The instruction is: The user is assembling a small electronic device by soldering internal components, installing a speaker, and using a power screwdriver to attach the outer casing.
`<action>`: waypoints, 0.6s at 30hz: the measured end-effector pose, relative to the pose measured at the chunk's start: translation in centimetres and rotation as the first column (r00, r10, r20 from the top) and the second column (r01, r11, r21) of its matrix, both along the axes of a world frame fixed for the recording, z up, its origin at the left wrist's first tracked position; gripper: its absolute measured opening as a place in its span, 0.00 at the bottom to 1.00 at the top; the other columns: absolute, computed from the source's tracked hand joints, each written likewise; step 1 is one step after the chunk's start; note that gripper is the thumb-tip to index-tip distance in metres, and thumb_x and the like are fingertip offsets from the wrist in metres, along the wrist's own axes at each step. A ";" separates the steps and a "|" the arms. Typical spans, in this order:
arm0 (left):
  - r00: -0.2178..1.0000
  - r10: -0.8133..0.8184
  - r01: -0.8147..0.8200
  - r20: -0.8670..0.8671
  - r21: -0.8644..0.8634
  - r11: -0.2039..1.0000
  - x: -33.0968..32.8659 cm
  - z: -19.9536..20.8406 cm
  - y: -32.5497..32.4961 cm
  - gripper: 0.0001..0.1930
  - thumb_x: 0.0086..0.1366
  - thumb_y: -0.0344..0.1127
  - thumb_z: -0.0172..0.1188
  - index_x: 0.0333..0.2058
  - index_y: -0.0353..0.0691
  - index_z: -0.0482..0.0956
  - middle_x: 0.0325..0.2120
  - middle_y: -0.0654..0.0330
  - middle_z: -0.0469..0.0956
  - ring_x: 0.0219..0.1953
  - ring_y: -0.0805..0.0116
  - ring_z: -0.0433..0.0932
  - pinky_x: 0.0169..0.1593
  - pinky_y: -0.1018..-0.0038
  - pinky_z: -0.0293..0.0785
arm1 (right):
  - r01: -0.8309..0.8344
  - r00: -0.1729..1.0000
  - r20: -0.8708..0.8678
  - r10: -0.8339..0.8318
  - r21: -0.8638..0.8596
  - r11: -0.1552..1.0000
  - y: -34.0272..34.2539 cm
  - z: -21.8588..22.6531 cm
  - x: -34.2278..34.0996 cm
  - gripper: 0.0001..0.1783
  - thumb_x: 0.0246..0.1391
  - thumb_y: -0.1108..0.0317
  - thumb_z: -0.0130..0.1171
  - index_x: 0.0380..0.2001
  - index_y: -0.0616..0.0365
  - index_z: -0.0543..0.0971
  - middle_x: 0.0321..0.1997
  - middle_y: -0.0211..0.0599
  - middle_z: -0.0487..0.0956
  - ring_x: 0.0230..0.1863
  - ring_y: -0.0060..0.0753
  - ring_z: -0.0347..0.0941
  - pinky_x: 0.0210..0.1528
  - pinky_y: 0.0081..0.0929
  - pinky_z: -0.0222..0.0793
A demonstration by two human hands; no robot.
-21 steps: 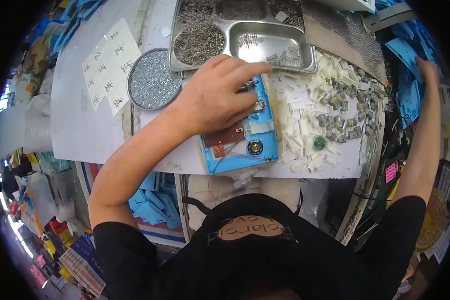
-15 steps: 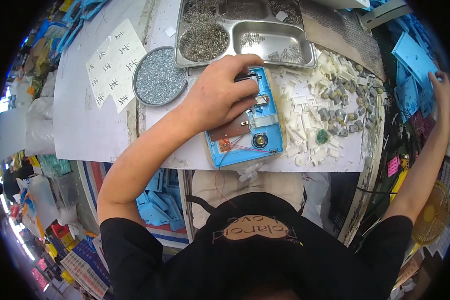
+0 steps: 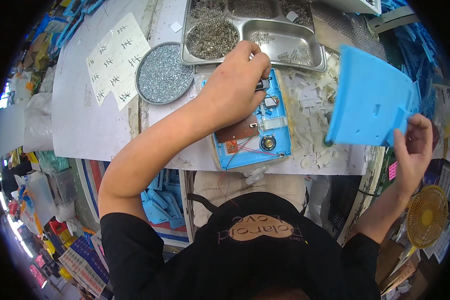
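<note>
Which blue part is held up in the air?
The panel in the right hand: it alone is raised. The wired case sits beneath the left hand, and the other blue parts lie heaped.

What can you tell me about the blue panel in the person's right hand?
The light-blue panel looks like moulded plastic: broad, four-sided, with a raised lip on its left side, a small slot near the middle, tiny holes lower down and a raised block near the lower right corner. It is held up at a tilt, overlapping the white plastic parts in view. The right hand grips its lower right corner; its left edge is slightly blurred.
</note>
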State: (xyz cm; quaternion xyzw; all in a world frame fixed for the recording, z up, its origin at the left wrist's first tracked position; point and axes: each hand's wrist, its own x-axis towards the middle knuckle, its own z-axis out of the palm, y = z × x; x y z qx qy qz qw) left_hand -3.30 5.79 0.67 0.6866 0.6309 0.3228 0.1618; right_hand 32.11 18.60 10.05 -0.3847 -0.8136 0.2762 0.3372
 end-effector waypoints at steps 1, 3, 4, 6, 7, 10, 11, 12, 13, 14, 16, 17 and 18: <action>1.000 -0.017 0.018 -0.016 0.055 0.998 -0.2 0.3 -0.2 0.19 0.55 0.26 0.70 0.44 0.39 0.74 0.55 0.48 0.69 0.51 0.50 0.76 0.54 0.62 0.75 | -0.075 0.996 -0.050 0.074 -0.017 0.997 -0.3 -0.4 -1.5 0.20 0.55 0.80 0.65 0.50 0.58 0.74 0.40 0.21 0.73 0.33 0.10 0.64 0.33 0.11 0.56; 0.998 -0.057 0.063 -0.041 0.166 0.984 -1.3 1.9 -0.7 0.20 0.56 0.27 0.68 0.47 0.39 0.75 0.56 0.48 0.69 0.51 0.52 0.76 0.54 0.63 0.75 | -0.177 0.984 -0.025 0.177 -0.004 0.984 -0.2 -0.8 -4.4 0.22 0.49 0.79 0.65 0.49 0.57 0.74 0.41 0.22 0.74 0.32 0.10 0.64 0.32 0.11 0.56; 0.999 -0.049 0.047 0.007 0.156 0.987 -2.3 3.2 -1.4 0.20 0.61 0.31 0.66 0.52 0.38 0.76 0.53 0.53 0.76 0.50 0.61 0.77 0.50 0.66 0.77 | -0.231 0.973 -0.010 0.231 0.017 0.973 0.0 -1.0 -5.6 0.23 0.47 0.78 0.65 0.49 0.57 0.74 0.41 0.22 0.75 0.32 0.10 0.64 0.32 0.11 0.56; 0.696 0.081 0.107 0.713 -0.215 0.971 -3.7 6.0 -2.7 0.19 0.66 0.36 0.64 0.54 0.36 0.76 0.47 0.58 0.79 0.46 0.68 0.78 0.46 0.69 0.77 | -0.366 0.929 0.058 0.365 0.003 0.931 0.7 -1.1 -8.4 0.25 0.43 0.74 0.66 0.48 0.57 0.75 0.41 0.24 0.76 0.31 0.11 0.65 0.31 0.13 0.57; 0.375 0.247 0.233 0.894 -0.349 0.907 -3.5 6.8 -3.5 0.20 0.68 0.39 0.63 0.55 0.36 0.76 0.44 0.60 0.81 0.44 0.71 0.79 0.44 0.70 0.78 | -0.434 0.894 0.142 0.425 0.038 0.900 1.0 -0.7 -10.2 0.25 0.44 0.73 0.67 0.49 0.59 0.75 0.41 0.25 0.77 0.33 0.12 0.68 0.32 0.16 0.62; 0.441 0.280 0.089 0.852 -0.352 0.932 -1.5 6.9 -5.9 0.21 0.72 0.45 0.62 0.48 0.29 0.79 0.34 0.57 0.84 0.27 0.74 0.80 0.28 0.78 0.77 | -0.376 0.926 -0.010 0.377 0.062 0.925 0.0 1.8 -16.9 0.15 0.52 0.71 0.62 0.44 0.58 0.79 0.37 0.30 0.80 0.38 0.29 0.73 0.40 0.28 0.67; 0.532 0.270 0.013 0.802 -0.326 0.945 -1.4 6.8 -6.7 0.21 0.72 0.45 0.62 0.48 0.29 0.79 0.33 0.56 0.84 0.25 0.73 0.80 0.26 0.79 0.76 | -0.297 0.947 -0.105 0.303 0.065 0.953 -1.0 2.2 -17.8 0.12 0.53 0.71 0.61 0.43 0.58 0.79 0.34 0.31 0.80 0.38 0.31 0.75 0.41 0.31 0.69; 0.402 0.262 -0.087 0.877 -0.249 0.965 -1.5 6.6 -7.2 0.20 0.73 0.45 0.62 0.47 0.29 0.78 0.32 0.54 0.83 0.22 0.72 0.79 0.23 0.79 0.75 | -0.213 0.954 -0.201 0.222 0.064 0.975 -1.8 2.6 -18.6 0.10 0.55 0.70 0.60 0.41 0.57 0.80 0.31 0.32 0.81 0.38 0.33 0.76 0.42 0.34 0.70; 0.356 0.273 -0.116 0.894 -0.248 0.962 -1.1 6.4 -7.5 0.20 0.73 0.44 0.61 0.47 0.29 0.78 0.32 0.54 0.83 0.22 0.72 0.80 0.23 0.78 0.76 | -0.289 0.918 -0.209 0.336 0.226 0.930 -1.2 -0.8 -17.2 0.18 0.56 0.72 0.63 0.51 0.58 0.77 0.32 0.29 0.80 0.35 0.24 0.75 0.37 0.27 0.69; 0.309 0.288 -0.156 0.907 -0.250 0.956 -0.5 6.1 -8.0 0.19 0.73 0.43 0.61 0.48 0.28 0.77 0.32 0.53 0.83 0.23 0.72 0.80 0.24 0.78 0.76 | -0.368 0.887 -0.250 0.388 0.127 0.921 -1.8 -3.0 -16.4 0.23 0.58 0.72 0.65 0.56 0.59 0.74 0.32 0.28 0.79 0.33 0.21 0.74 0.35 0.24 0.69; 0.267 0.351 -0.179 0.897 -0.312 0.933 0.9 5.5 -8.9 0.19 0.74 0.40 0.60 0.51 0.28 0.74 0.33 0.52 0.83 0.24 0.71 0.81 0.24 0.77 0.78 | -0.482 0.857 -0.370 0.360 -0.323 0.814 -5.0 -4.8 -14.4 0.30 0.60 0.73 0.65 0.64 0.59 0.70 0.29 0.26 0.79 0.29 0.18 0.73 0.32 0.20 0.68; 0.366 0.382 -0.176 0.849 -0.340 0.924 1.8 5.0 -9.1 0.24 0.74 0.39 0.59 0.59 0.25 0.69 0.33 0.52 0.83 0.24 0.71 0.81 0.27 0.76 0.79 | -0.492 0.867 -0.420 0.269 -0.627 0.604 -7.0 -4.9 -13.3 0.31 0.61 0.73 0.65 0.66 0.58 0.68 0.27 0.26 0.78 0.28 0.18 0.73 0.31 0.20 0.68; 0.579 0.298 -0.311 0.758 -0.133 0.941 2.6 2.6 -9.3 0.28 0.72 0.39 0.61 0.62 0.25 0.66 0.33 0.53 0.83 0.24 0.71 0.81 0.28 0.75 0.79 | -0.453 0.888 -0.384 0.252 -0.639 0.622 -8.1 -5.3 -12.5 0.32 0.62 0.72 0.64 0.67 0.58 0.67 0.26 0.27 0.77 0.26 0.20 0.73 0.31 0.20 0.67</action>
